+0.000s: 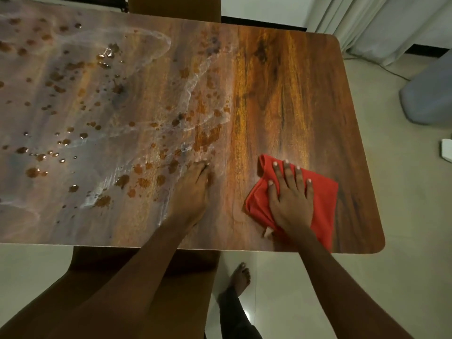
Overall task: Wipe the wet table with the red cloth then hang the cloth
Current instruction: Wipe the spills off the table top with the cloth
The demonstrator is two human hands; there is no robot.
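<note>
The wooden table (281, 81) fills most of the view. Water drops and wet streaks (102, 113) cover its left and middle parts; the right part looks dry. A bunched red cloth (322, 199) lies near the table's front right corner. My right hand (291, 199) presses flat on the cloth with fingers spread and straight. My left hand (193, 192) rests on the bare tabletop to the left of the cloth, fingers straight and together, at the edge of the wet area.
A brown chair (137, 277) is tucked under the table's near edge, and another chair back (173, 6) shows at the far edge. A grey bin-like object (428, 94) and curtains (381, 20) stand on the right. My bare foot (241, 277) is on the tiled floor.
</note>
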